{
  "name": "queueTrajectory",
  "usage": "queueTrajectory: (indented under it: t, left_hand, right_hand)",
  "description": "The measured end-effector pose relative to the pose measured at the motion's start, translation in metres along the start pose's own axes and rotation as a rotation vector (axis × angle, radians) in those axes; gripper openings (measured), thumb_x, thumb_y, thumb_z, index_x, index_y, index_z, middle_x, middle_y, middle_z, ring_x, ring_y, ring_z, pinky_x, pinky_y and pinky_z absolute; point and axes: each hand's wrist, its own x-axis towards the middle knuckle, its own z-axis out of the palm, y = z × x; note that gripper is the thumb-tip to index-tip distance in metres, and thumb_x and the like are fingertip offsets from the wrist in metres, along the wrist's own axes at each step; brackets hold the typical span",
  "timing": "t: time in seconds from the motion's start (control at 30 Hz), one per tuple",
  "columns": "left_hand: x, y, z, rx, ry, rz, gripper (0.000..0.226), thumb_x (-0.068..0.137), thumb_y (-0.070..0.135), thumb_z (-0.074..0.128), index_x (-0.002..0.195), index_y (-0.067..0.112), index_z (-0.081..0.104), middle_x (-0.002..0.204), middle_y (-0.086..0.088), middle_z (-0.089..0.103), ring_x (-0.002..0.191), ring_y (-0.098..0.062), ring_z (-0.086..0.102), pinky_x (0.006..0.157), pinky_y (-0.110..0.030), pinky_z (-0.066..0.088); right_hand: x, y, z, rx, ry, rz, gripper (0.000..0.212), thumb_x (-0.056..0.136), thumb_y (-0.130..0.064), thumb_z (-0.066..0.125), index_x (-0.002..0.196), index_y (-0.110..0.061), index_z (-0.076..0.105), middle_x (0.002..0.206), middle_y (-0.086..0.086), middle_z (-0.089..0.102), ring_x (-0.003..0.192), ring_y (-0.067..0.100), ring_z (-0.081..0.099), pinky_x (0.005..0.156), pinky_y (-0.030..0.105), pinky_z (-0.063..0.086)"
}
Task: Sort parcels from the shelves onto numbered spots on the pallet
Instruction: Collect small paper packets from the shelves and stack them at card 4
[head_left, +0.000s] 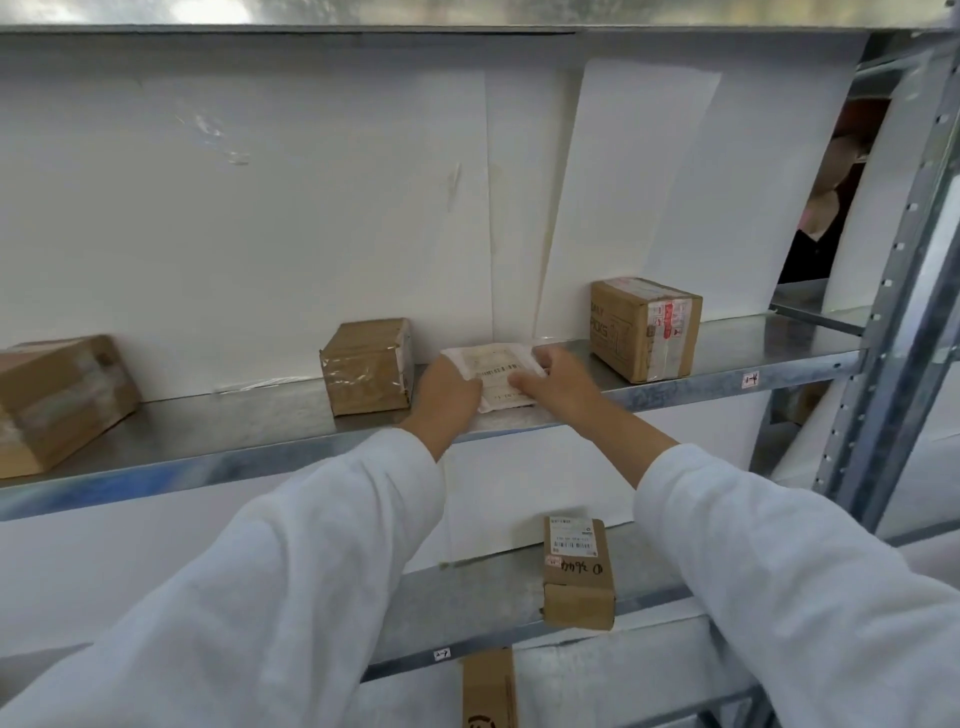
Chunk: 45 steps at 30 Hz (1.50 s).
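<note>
**Lower box** (577, 571): below the mailer, nearer the viewer; untouched.
**Left hand** (447, 395): on the mailer's left edge, fingers curled over it.
**Right hand** (558, 384): grip pinches the mailer's right side, thumb on top.
**Mailer** (493, 366): flat, white, barcode label up; the shelf (727, 371) lies under it.
**Taped box** (366, 366): just left of the mailer.
**Printed box** (641, 330): right of the mailer, apart.
**Risk:** the thin mailer may sag or slide out of an edge pinch. The left wrist may nudge the taped box.
</note>
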Motion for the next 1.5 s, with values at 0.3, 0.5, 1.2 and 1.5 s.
queueTrajectory:
  t: [0.3,0.5,1.2,1.5]
  left_hand:
    - [-0.081,-0.017,-0.046,-0.475,0.123,0.282,0.047,0.094,0.008,0.055,0.138,0.026,0.049,0.117,0.018,0.063,0.105,0.000,0.062,0.085,-0.018,0.054]
    - [-0.152,-0.082,-0.099,-0.420,0.224,0.259,0.051,0.096,0.019,0.057,0.144,0.031,0.043,0.128,0.011,0.062,0.111,-0.004,0.062,0.089,-0.026,0.055]
    - [-0.492,-0.327,-0.351,-0.265,0.892,-0.407,0.054,0.095,0.019,0.057,0.144,0.034,0.040,0.130,0.020,0.058,0.118,0.000,0.056,0.098,-0.036,0.051]
    - [-0.571,-0.354,-0.399,-0.192,1.171,-0.546,0.053,0.096,0.018,0.057,0.144,0.035,0.041,0.120,0.030,0.058,0.109,0.006,0.059,0.092,-0.028,0.054]
  right_hand:
    - [-0.087,-0.025,0.012,0.456,-0.008,-0.107,0.029,0.098,-0.012,0.051,0.125,-0.022,0.058,0.115,-0.002,0.068,0.100,0.009,0.066,0.073,0.019,0.057]
    - [-0.161,-0.053,0.047,0.371,-0.114,-0.198,0.037,0.094,-0.010,0.059,0.127,-0.028,0.053,0.107,-0.018,0.066,0.096,-0.005,0.064,0.071,0.010,0.053]
    - [-0.457,-0.180,0.383,0.307,-1.028,-0.209,0.038,0.093,-0.014,0.062,0.128,-0.025,0.054,0.116,-0.013,0.066,0.100,0.002,0.064,0.075,0.023,0.059]
    - [-0.535,-0.220,0.463,0.255,-1.297,-0.344,0.034,0.091,-0.017,0.064,0.122,-0.029,0.053,0.110,-0.013,0.065,0.096,0.000,0.061,0.077,0.020,0.052]
